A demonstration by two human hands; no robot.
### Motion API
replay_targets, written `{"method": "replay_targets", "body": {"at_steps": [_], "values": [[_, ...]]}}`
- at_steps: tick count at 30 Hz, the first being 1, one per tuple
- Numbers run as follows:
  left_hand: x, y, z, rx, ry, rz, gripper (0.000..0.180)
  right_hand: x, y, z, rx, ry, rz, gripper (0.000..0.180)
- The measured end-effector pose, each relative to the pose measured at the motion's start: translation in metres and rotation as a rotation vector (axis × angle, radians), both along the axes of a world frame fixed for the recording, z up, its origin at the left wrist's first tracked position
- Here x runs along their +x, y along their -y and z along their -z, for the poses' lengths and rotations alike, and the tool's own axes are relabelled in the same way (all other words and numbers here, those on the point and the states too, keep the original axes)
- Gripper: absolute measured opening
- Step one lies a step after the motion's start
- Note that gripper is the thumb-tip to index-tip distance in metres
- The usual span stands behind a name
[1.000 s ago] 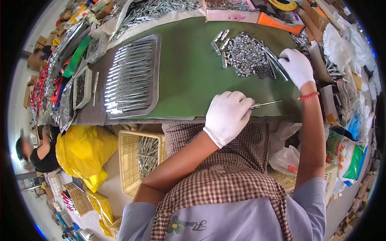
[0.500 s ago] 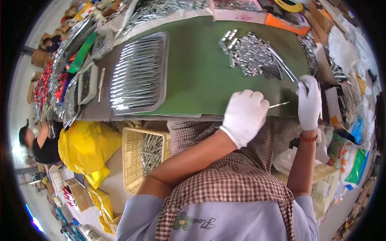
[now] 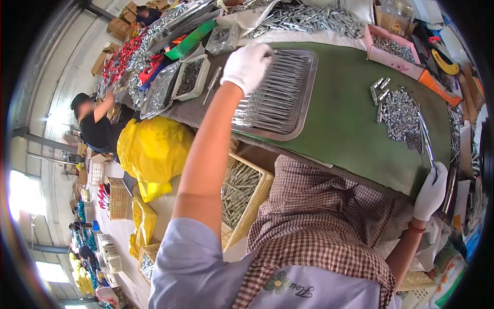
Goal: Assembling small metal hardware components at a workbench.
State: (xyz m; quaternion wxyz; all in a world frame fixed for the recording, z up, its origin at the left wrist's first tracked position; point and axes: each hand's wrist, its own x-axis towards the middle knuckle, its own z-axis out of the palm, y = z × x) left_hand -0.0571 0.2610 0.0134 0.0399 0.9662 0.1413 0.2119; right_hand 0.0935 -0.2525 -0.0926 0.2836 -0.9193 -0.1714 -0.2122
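My left hand [image 3: 248, 67], in a white glove, reaches over the far left part of a clear plastic tray [image 3: 307, 98]. Its fingers are bent together, and whatever they may hold is hidden. Slim silver rods [image 3: 278, 85] lie side by side in rows in this tray. My right hand [image 3: 431, 192], gloved too, is at the right of the green table mat [image 3: 339, 113]. It is closed on the near end of long, thin silver tweezers [image 3: 425, 136]. Their far end rests by a pile of small shiny metal parts [image 3: 399, 114], with a few short cylinders [image 3: 380, 91] beside it.
Behind the mat stand a pink box [image 3: 393, 49] of small parts and an orange box [image 3: 438, 88]. A white bin [image 3: 190, 77] and a screwdriver-like tool [image 3: 212, 86] lie left of the tray. Below are a yellow bag [image 3: 154, 149] and a crate [image 3: 252, 206]. Another person [image 3: 95, 123] works at far left.
My left hand has gone from the mat's front edge, where a thin metal rod stuck out of it, to the tray. My view has turned left. My right hand stays by the tweezers.
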Motion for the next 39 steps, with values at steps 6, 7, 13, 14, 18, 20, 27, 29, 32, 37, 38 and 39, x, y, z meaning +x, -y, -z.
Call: {"method": "replay_targets", "body": {"at_steps": [6,7,13,14,18,20,27,29,32,37,38,39], "values": [[0.006,-0.025,0.006,-0.064,-0.278,0.035,0.023,-0.002,0.003,-0.004,0.005,0.042,0.024,0.018],[0.009,-0.022,0.008,-0.072,-0.270,0.040,0.023,-0.006,0.004,-0.010,0.020,0.046,0.032,0.017],[-0.012,-0.039,0.036,0.174,0.018,-0.012,0.036,-0.010,-0.011,-0.014,-0.166,0.172,-0.038,0.024],[-0.014,-0.030,0.028,0.143,0.009,-0.026,0.033,-0.012,-0.018,-0.022,-0.168,0.116,-0.010,0.020],[-0.017,0.044,0.002,0.124,0.025,0.062,0.021,-0.015,-0.012,-0.031,-0.040,0.285,-0.007,0.013],[-0.017,0.099,0.001,0.055,0.035,0.196,0.021,-0.013,0.004,-0.044,-0.103,0.391,0.110,0.015],[-0.014,0.200,0.035,-0.172,0.074,0.653,0.028,0.036,0.147,-0.095,-0.535,0.503,0.753,0.031],[-0.006,0.212,0.055,-0.349,0.101,0.577,0.023,0.043,0.162,-0.097,-0.397,0.427,0.692,0.028],[-0.004,0.220,0.068,-0.299,0.233,0.431,0.021,0.009,0.114,-0.107,0.040,0.409,0.379,0.018],[-0.005,0.212,0.077,-0.270,0.261,0.398,0.023,-0.054,-0.042,-0.094,0.007,0.161,-0.663,0.019],[-0.004,0.212,0.078,-0.270,0.263,0.404,0.023,-0.064,-0.058,-0.079,-0.153,0.143,-0.740,0.022],[-0.002,0.212,0.079,-0.262,0.289,0.423,0.023,-0.076,-0.072,-0.061,-0.172,0.171,-0.754,0.025]]}}
